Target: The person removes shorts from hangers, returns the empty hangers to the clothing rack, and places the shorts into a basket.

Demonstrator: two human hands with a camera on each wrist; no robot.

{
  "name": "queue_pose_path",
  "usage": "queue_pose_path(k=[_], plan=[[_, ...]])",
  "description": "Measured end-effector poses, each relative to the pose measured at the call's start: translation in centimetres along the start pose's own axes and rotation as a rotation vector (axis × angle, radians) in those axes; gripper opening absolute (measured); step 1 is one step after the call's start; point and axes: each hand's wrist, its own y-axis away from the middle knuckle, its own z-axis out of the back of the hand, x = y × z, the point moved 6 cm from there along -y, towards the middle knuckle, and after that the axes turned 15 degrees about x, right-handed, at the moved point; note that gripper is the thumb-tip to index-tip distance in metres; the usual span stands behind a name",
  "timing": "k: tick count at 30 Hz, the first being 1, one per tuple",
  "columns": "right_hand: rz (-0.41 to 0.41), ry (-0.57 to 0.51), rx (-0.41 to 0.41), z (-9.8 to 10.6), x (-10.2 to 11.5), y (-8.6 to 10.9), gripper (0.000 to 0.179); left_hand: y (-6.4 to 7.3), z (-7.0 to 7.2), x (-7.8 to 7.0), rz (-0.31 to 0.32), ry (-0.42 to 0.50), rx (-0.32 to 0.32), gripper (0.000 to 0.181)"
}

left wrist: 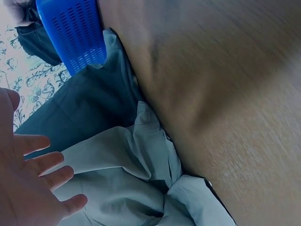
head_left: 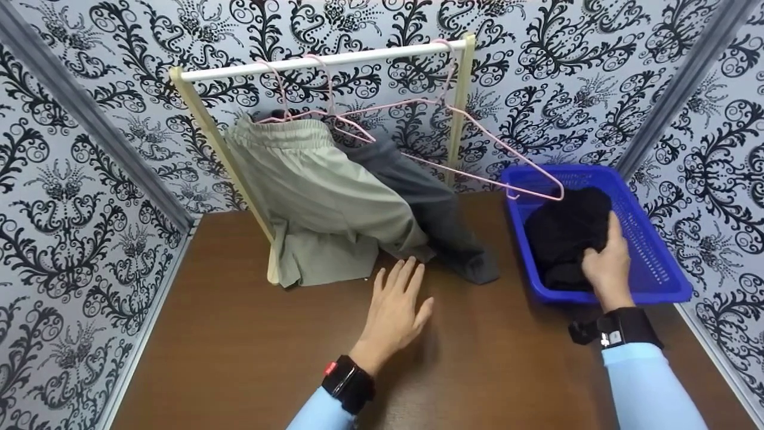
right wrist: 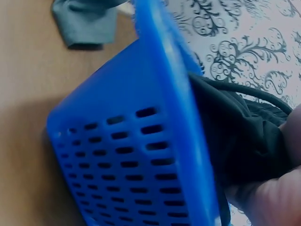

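My right hand [head_left: 609, 266] grips a bunched black garment [head_left: 564, 233] at the blue plastic basket [head_left: 647, 286]; some of its fingers are hidden by the cloth. In the right wrist view the dark fabric [right wrist: 244, 141] lies against the fingers, just past the basket's rim. My left hand [head_left: 394, 310] is spread over the brown table, holding nothing, with its fingertips close to the hems of hanging light grey-green pants [head_left: 334, 185]. Dark grey pants [head_left: 418, 191] hang beside these. The left wrist view shows the left fingers [left wrist: 49, 162] extended in front of both pants.
A small rack with a white bar [head_left: 382, 55] and wooden posts stands at the back. Pink hangers carry the pants, and a bare pink hanger [head_left: 501, 143] reaches over the basket's edge. Patterned wall panels [head_left: 710, 197] enclose the brown table [head_left: 239, 358].
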Motion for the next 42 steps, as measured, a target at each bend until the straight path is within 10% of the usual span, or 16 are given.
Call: queue_pose_path(k=[10,24,42], plan=[[0.101,0.279,0.215,-2.5,0.7,0.1,0.087,-0.2,-0.5,0.2,0.000,-0.057,0.000,0.060],[-0.170,0.462,0.609,-5.2,-0.4,-0.1,0.084,0.1,-0.7,0.9,0.005,-0.086,0.014,0.059],[-0.046,0.560,0.574,-4.0,3.6,1.2,0.076,0.6,-0.3,2.1,0.027,-0.080,0.076,0.061]])
